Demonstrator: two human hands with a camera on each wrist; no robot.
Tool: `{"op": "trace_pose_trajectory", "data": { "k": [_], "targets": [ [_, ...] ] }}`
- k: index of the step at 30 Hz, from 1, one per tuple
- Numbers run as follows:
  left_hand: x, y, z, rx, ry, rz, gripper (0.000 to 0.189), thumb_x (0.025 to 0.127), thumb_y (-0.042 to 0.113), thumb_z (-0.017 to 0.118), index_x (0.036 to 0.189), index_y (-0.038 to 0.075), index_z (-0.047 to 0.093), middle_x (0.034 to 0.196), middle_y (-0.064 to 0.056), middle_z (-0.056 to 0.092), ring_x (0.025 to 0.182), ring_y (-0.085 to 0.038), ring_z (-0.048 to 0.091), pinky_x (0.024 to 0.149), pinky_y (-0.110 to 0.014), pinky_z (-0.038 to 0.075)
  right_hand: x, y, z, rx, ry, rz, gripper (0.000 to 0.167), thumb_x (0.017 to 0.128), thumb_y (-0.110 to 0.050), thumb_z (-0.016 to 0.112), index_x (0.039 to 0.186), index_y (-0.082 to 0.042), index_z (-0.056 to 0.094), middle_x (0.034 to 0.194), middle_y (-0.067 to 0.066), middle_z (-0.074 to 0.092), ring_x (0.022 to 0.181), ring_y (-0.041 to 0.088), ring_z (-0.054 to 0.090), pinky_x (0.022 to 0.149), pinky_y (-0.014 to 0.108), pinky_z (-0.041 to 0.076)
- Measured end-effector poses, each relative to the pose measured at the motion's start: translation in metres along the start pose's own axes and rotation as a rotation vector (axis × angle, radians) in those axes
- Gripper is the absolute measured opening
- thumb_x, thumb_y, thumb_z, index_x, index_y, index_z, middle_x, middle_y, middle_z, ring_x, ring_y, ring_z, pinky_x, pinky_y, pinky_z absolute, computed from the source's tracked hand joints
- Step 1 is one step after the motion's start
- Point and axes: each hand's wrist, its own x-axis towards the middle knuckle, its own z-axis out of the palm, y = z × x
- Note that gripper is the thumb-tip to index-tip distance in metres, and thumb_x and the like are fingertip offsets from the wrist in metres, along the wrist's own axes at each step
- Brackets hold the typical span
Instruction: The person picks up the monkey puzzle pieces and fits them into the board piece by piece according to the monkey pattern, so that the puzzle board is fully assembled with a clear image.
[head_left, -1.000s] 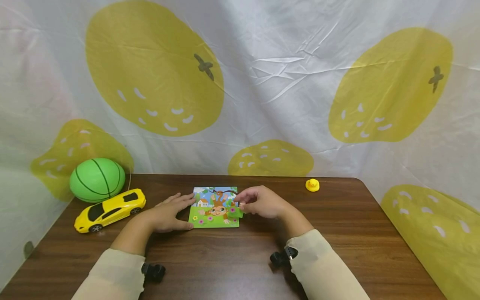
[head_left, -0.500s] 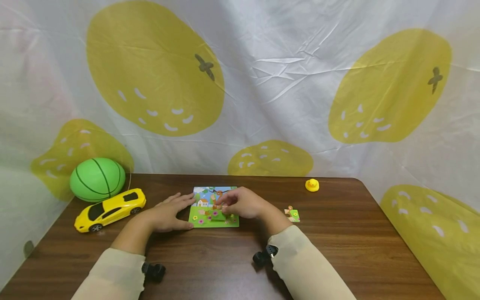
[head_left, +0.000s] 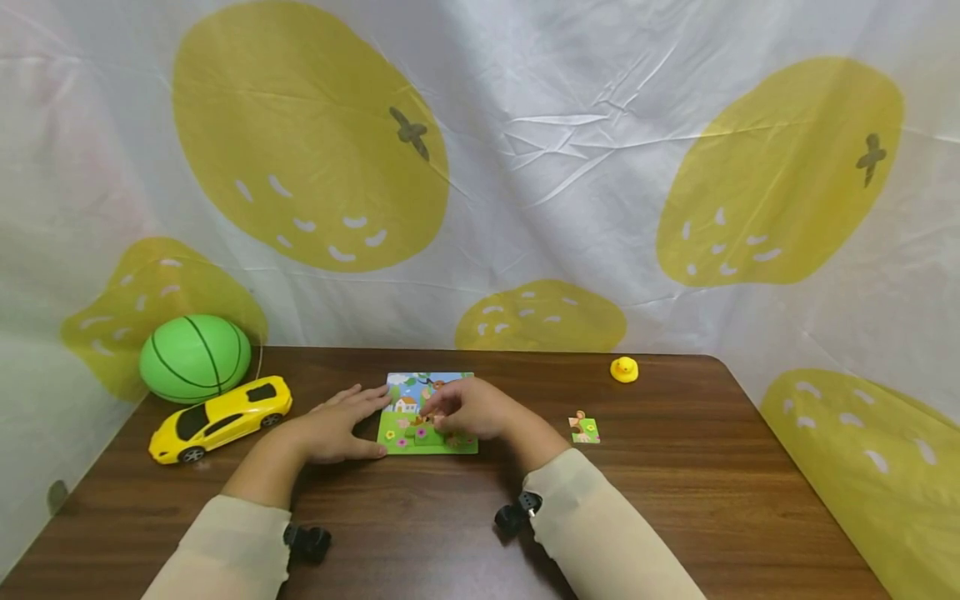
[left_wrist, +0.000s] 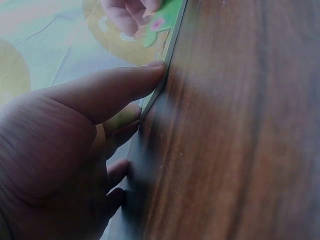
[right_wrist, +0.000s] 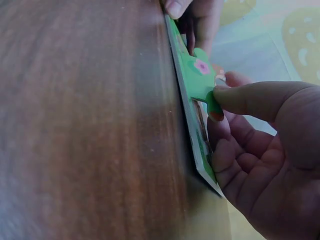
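A square puzzle board (head_left: 401, 383) with a cartoon farm and monkey picture lies flat on the table. My left hand (head_left: 337, 429) rests at its left side, fingers spread and thumb at the near left corner; in the left wrist view the thumb (left_wrist: 125, 82) touches the board's edge. Over the middle of the board, my right hand (head_left: 476, 408) pinches a green puzzle piece (right_wrist: 200, 72) with a pink flower between thumb and fingers. The piece is slightly tilted above the board, as the right wrist view shows. My right fingers hide part of the monkey picture.
Another puzzle piece (head_left: 587, 430) lies on the brown table (head_left: 712, 500) to the right, with a yellow rubber duck (head_left: 624, 370) farther back. At left are a yellow toy car (head_left: 221, 419) and a green ball (head_left: 195, 358). A lemon-print curtain (head_left: 555, 183) hangs behind.
My right hand has carried the green puzzle piece leftward from the board's right edge to over its middle. This uncovers the loose piece on the table. My left hand stays put.
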Motion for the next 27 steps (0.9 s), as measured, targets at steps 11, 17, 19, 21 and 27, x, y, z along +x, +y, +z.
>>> {"op": "trace_pose_trajectory", "data": {
  "k": [11, 17, 19, 21, 27],
  "targets": [
    [0.0008, -0.0011, 0.0001, 0.006, 0.001, 0.014, 0.091, 0.094, 0.057, 0.075, 0.168, 0.02, 0.037, 0.18, -0.005, 0.027, 0.167, -0.048, 0.013, 0.126, -0.08, 0.015, 0.0035, -0.0046, 0.006, -0.182, 0.018, 0.016, 0.03, 0.084, -0.007, 0.086, 0.111, -0.02, 0.083, 0.098, -0.003, 0.073, 0.091, 0.011, 0.062, 0.081, 0.029, 0.054],
    [0.0006, -0.0018, 0.0006, 0.009, 0.002, 0.018, 0.092, 0.094, 0.057, 0.075, 0.168, 0.019, 0.037, 0.179, -0.007, 0.027, 0.166, -0.049, 0.013, 0.125, -0.081, 0.015, 0.0052, -0.006, 0.0076, -0.2, 0.018, 0.021, 0.029, 0.085, -0.009, 0.086, 0.112, -0.02, 0.083, 0.099, -0.003, 0.074, 0.093, 0.012, 0.063, 0.084, 0.032, 0.055],
    [0.0013, -0.0024, 0.0012, 0.01, 0.002, 0.013, 0.092, 0.094, 0.057, 0.075, 0.168, 0.019, 0.037, 0.18, -0.006, 0.027, 0.167, -0.048, 0.012, 0.126, -0.08, 0.014, 0.0052, -0.0063, 0.0075, -0.207, 0.016, 0.019, 0.03, 0.085, -0.009, 0.086, 0.112, -0.02, 0.083, 0.1, -0.003, 0.074, 0.094, 0.012, 0.063, 0.085, 0.033, 0.055],
    [0.0016, -0.0028, 0.0013, 0.012, 0.003, 0.016, 0.091, 0.094, 0.057, 0.075, 0.168, 0.019, 0.037, 0.18, -0.006, 0.027, 0.166, -0.048, 0.013, 0.126, -0.08, 0.015, 0.005, -0.0067, 0.0072, -0.22, 0.013, 0.015, 0.029, 0.085, -0.009, 0.086, 0.112, -0.02, 0.084, 0.101, -0.003, 0.074, 0.095, 0.012, 0.062, 0.086, 0.033, 0.055],
    [0.0021, -0.0032, 0.0007, 0.012, 0.008, 0.011, 0.091, 0.094, 0.057, 0.075, 0.168, 0.019, 0.038, 0.18, -0.005, 0.027, 0.167, -0.047, 0.013, 0.127, -0.079, 0.015, 0.0049, -0.0068, 0.007, -0.235, -0.006, 0.0, 0.023, 0.087, -0.007, 0.083, 0.108, -0.016, 0.086, 0.103, -0.002, 0.073, 0.091, 0.009, 0.061, 0.082, 0.028, 0.054]
  ]
}}
